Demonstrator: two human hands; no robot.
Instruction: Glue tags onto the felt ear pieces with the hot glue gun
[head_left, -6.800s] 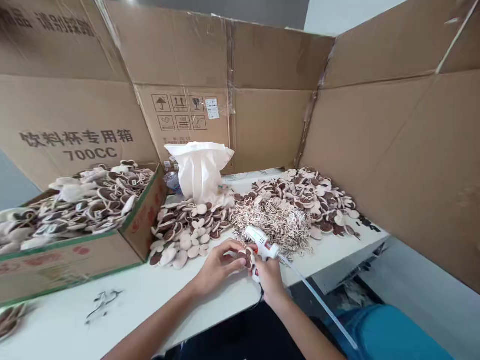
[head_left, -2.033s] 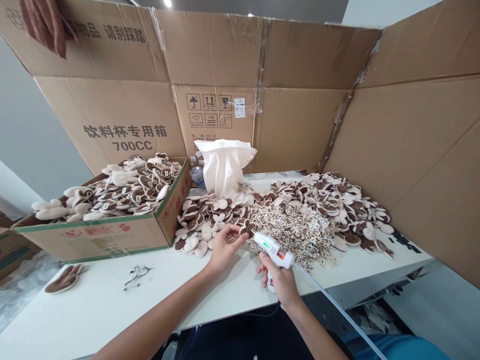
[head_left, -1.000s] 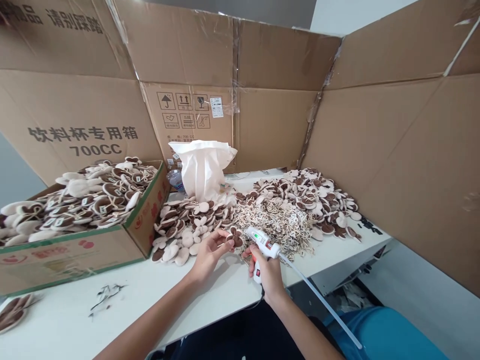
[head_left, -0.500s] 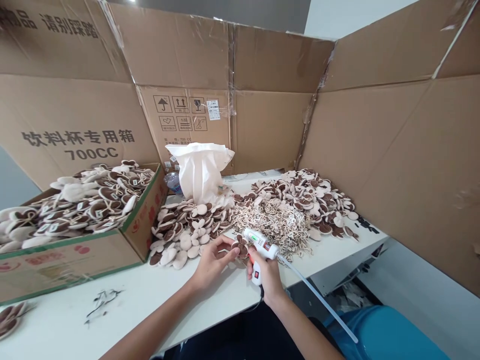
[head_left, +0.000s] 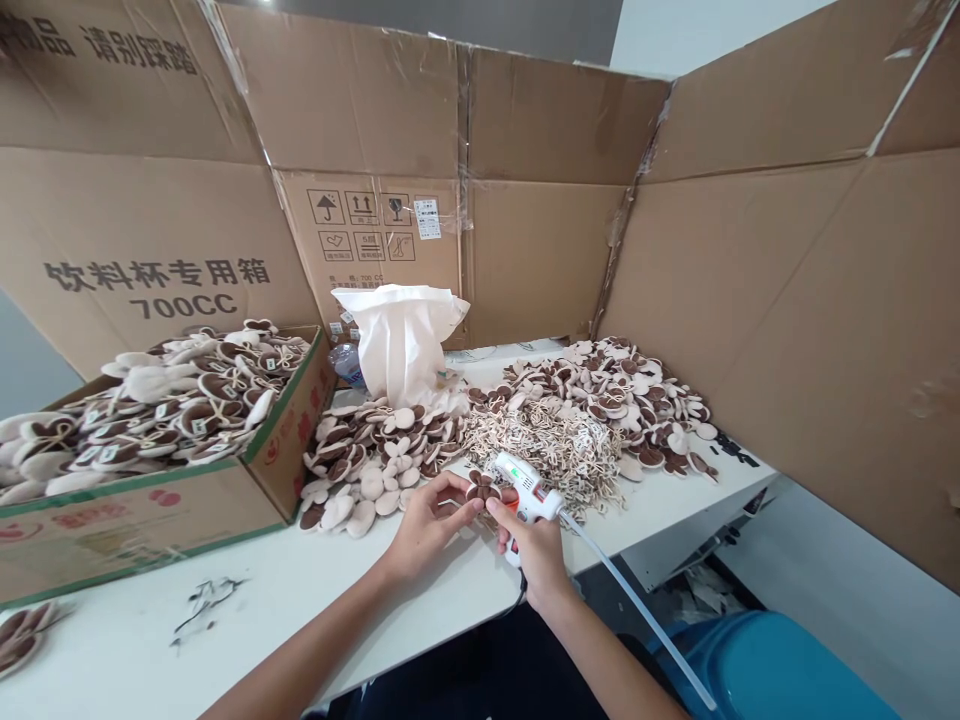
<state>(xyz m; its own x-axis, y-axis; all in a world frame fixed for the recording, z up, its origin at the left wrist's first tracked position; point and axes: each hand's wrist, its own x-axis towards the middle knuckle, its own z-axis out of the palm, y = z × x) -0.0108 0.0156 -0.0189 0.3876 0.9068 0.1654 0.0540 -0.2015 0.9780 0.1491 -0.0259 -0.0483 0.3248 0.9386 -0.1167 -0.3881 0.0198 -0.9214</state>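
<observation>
My left hand (head_left: 426, 522) pinches a small brown-and-cream plush piece (head_left: 481, 487) with rounded lobes between thumb and fingers. My right hand (head_left: 538, 548) is wrapped round a white hot glue gun (head_left: 527, 484), and its thumb reaches over to the right edge of the plush piece. A long pale glue stick (head_left: 637, 602) sticks out of the gun's back end, slanting down to the right. Just beyond both hands lies a heap of small cream string loops (head_left: 555, 445). The gun's nozzle tip is hard to make out.
Loose plush pieces pile up at the left (head_left: 373, 480) and back right (head_left: 611, 390). A carton (head_left: 277, 435) full of plush pieces with loops stands at far left. Behind are a white bag (head_left: 401, 345) and tall cardboard walls (head_left: 540, 260). A blue bin (head_left: 787, 665) is lower right.
The glue gun has shifted slightly right and tilted. My right thumb has come over to touch the plush piece, which has turned a little in my left fingers.
</observation>
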